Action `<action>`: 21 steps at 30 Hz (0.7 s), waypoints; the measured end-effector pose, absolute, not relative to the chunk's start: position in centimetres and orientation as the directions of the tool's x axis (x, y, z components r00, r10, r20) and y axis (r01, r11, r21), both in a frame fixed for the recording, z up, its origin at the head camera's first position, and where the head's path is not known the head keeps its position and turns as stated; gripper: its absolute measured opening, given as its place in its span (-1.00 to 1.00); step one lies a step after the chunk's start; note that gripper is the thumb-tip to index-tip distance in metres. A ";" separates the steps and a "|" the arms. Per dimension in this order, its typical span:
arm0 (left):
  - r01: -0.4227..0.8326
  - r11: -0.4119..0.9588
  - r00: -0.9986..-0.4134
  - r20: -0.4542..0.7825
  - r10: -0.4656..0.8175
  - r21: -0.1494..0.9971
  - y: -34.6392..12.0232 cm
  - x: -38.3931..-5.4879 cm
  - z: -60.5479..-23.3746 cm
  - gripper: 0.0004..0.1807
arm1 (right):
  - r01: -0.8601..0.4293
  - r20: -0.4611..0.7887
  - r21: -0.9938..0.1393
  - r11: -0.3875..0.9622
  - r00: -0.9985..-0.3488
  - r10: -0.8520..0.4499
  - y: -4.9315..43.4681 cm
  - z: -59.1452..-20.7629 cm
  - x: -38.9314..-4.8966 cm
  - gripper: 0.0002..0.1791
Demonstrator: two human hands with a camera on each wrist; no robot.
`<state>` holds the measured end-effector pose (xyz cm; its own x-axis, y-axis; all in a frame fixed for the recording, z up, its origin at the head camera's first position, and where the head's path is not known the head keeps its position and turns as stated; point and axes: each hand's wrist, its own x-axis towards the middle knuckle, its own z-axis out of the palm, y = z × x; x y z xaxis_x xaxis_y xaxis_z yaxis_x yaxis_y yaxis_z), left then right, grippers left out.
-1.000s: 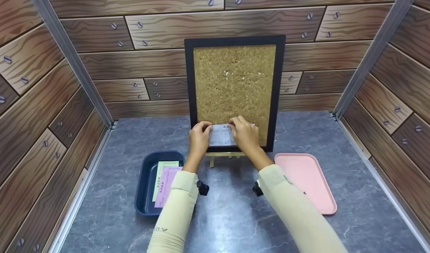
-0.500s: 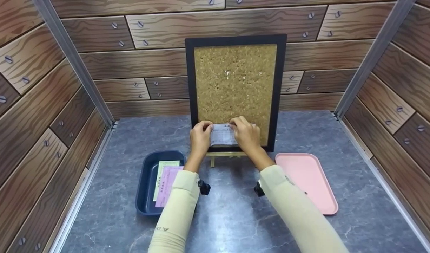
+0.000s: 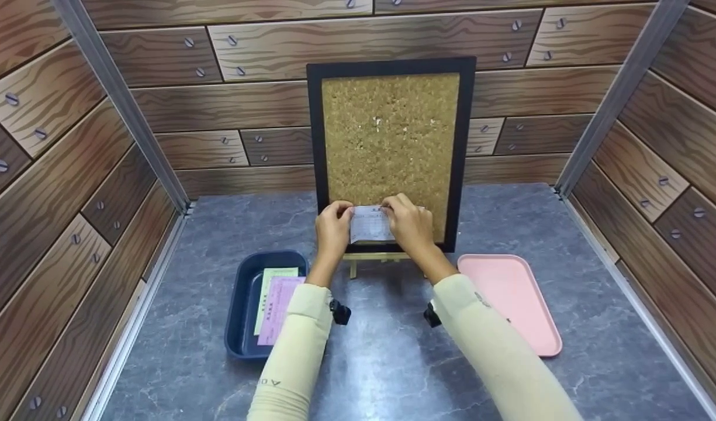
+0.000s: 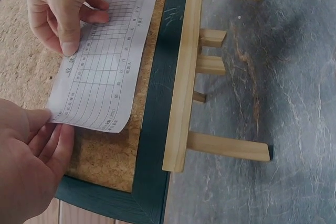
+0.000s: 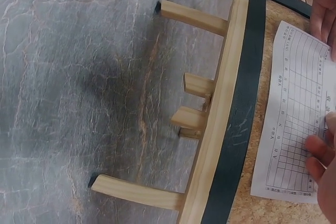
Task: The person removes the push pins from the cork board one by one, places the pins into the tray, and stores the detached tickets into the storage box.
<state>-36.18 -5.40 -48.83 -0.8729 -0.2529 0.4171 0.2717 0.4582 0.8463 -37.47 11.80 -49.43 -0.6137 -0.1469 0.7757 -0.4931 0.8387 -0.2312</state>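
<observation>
A white printed form (image 3: 370, 224) lies against the lower part of a cork board (image 3: 393, 140); its lower edge curves slightly away from the cork in the left wrist view. My left hand (image 3: 333, 234) pinches the form's upper left corner between thumb and fingers. Along the top edge, my right hand (image 3: 409, 225) grips the form, thumb tip (image 4: 69, 48) on the paper and other fingers curled close by. Whatever is under that thumb is hidden. Ruled lines and printed characters cover the form (image 5: 294, 119) in the right wrist view.
The black-framed board stands on a wooden easel (image 4: 184, 77) with short legs. At left, a dark blue tray (image 3: 234, 310) holds a green slip (image 3: 280, 272) and a purple slip (image 3: 276, 318). A pink tray (image 3: 509, 286), partly behind the right sleeve, has a small dark thing (image 3: 508, 320) on it.
The form's lower edge has lifted slightly, showing more cork below it. Both hands stay in nearly the same place.
</observation>
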 end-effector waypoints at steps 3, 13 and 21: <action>0.268 0.454 -0.872 0.414 -0.260 0.850 -5.4 -36.1 -48.8 -0.92 | -0.488 0.770 -0.236 0.841 -0.622 -0.145 11.8 -49.5 -37.5 -0.90; 0.270 0.443 -0.871 0.413 -0.267 0.855 -5.3 -36.2 -48.7 -0.93 | -0.485 0.757 -0.237 0.842 -0.635 -0.153 11.8 -49.5 -37.6 -0.86; 0.268 0.447 -0.867 0.416 -0.275 0.854 -5.3 -36.2 -48.6 -0.93 | -0.487 0.758 -0.224 0.844 -0.631 -0.163 11.8 -49.4 -37.6 -0.87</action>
<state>-36.20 -5.29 -48.59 -0.8669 -0.2751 0.4157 0.2676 0.4467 0.8537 -37.61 11.80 -49.43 -0.6311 -0.1630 0.7584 -0.4870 0.8442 -0.2239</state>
